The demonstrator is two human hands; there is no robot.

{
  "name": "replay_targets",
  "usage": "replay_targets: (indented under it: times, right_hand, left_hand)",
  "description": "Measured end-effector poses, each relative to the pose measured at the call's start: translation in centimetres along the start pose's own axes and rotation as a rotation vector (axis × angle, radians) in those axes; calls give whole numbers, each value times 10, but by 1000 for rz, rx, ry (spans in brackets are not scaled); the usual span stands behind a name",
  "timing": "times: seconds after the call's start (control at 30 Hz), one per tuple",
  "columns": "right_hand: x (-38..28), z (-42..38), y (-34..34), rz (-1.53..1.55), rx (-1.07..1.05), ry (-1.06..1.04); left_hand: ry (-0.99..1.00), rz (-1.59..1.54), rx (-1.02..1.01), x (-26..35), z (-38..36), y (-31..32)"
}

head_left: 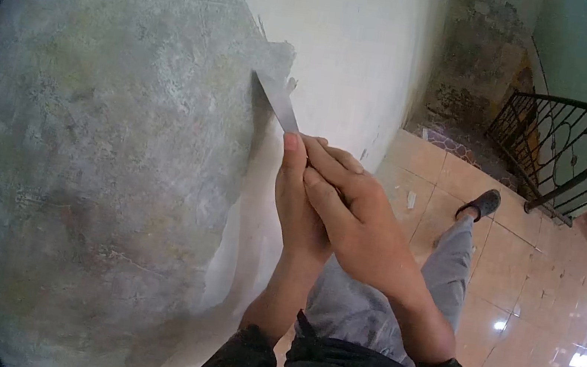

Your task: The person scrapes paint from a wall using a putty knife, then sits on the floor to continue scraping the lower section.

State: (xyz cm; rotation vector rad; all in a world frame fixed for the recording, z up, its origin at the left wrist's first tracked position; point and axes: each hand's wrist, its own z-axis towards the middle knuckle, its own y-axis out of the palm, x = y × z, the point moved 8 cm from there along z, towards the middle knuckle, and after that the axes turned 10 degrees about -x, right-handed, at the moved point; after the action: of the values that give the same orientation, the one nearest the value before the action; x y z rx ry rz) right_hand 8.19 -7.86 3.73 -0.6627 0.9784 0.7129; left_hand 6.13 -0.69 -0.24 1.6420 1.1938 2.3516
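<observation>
A metal scraper (278,105) points up and left, its blade edge at the wall where the bare grey patch (152,119) meets the white layer (336,39). My left hand (300,199) is closed around the scraper's handle, thumb pointing up near the base of the blade. Over it from the right lies my right hand (352,218), its fingers wrapped round the same handle and my left hand. The handle itself is hidden by the fingers.
A dark metal railing (569,147) stands at the upper right beside a stairwell and a stained wall (477,52). Below spreads a tiled floor (514,267) with small scraps on it. A foot in a dark shoe (486,203) rests on the tiles.
</observation>
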Motion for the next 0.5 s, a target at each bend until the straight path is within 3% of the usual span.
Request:
replay_targets:
  times: [0.07,0.1,0.33,0.43,0.5]
  right_hand:
    - [1,-10,-4,53,-8,13]
    - [28,29,4,92,7,63]
    - [19,24,10,8,33,50]
    - [9,21,7,-13,59,-23]
    - [16,25,9,37,36,21]
  left_hand:
    - [-9,-206,-157,-13,-1,3]
    - [-49,-226,-153,-14,37,-23]
    - [21,-30,-120,-1,30,-17]
    - [-57,-44,-37,-2,27,-14]
    - [-7,-9,-140,1,32,-14]
